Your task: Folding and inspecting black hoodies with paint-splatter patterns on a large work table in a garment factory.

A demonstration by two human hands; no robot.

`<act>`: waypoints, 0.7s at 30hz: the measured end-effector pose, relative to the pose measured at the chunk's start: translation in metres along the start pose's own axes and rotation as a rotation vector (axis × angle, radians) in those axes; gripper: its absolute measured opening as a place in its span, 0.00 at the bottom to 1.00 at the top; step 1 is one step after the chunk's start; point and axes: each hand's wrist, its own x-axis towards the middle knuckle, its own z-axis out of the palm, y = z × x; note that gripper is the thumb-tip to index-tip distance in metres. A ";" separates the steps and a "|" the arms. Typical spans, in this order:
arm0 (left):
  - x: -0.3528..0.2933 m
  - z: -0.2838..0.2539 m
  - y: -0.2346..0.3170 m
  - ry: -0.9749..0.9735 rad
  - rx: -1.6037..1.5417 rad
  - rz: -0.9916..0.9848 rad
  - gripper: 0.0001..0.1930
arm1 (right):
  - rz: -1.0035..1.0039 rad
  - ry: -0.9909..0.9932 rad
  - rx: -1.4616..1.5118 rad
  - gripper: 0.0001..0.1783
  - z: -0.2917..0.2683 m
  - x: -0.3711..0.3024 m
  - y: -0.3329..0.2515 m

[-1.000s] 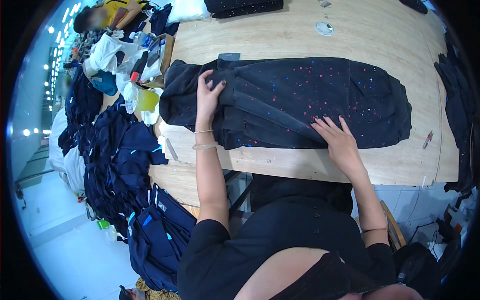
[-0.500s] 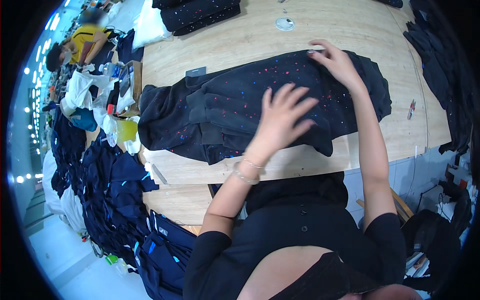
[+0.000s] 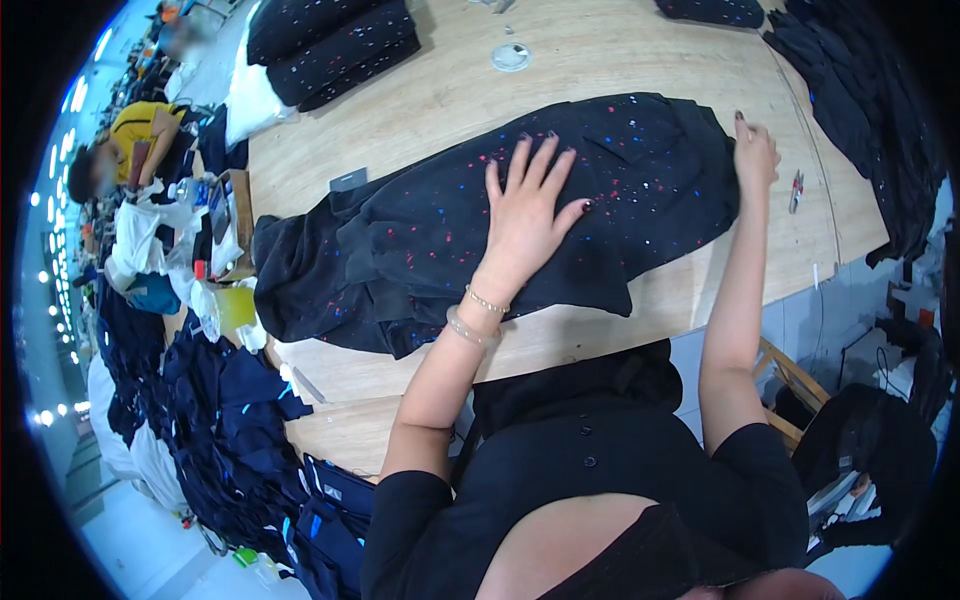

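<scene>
A black garment with red, blue and white paint-like specks lies folded lengthwise across the wooden table. Its left part is rumpled, while the right part lies flatter. My left hand rests palm down on the middle of the cloth, fingers spread and holding nothing. Just past the garment's right end is my right hand, its thumb stretched out and the other fingers loosely bent. No cloth shows between those fingers.
Small snips lie at the right, near hanging dark cloth. Folded speckled garments are stacked at the far left. A bottle of yellow liquid stands left, above a heap of navy garments. A person in yellow works beyond.
My right hand has moved off the top of the garment to its right end. My left hand has settled flat on the cloth, and the right part looks smoother and more spread.
</scene>
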 end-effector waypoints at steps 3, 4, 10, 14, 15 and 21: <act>0.007 0.027 -0.008 -0.092 0.122 -0.025 0.35 | 0.037 -0.513 0.258 0.49 0.020 0.028 0.064; 0.005 0.031 -0.011 -0.117 0.147 -0.047 0.37 | 0.003 -0.567 0.296 0.53 0.016 0.016 0.052; -0.002 0.036 -0.010 -0.146 0.196 -0.030 0.40 | -0.033 -0.727 0.777 0.31 -0.035 -0.007 0.037; 0.007 0.057 0.030 -0.151 0.141 0.039 0.40 | -0.135 -0.433 0.582 0.23 -0.041 0.015 0.090; 0.016 0.070 0.046 -0.122 0.124 0.058 0.39 | -0.134 -0.382 0.467 0.24 -0.034 0.022 0.114; 0.030 0.083 0.046 -0.086 0.104 0.081 0.38 | -0.454 0.170 -0.131 0.22 -0.075 -0.022 0.084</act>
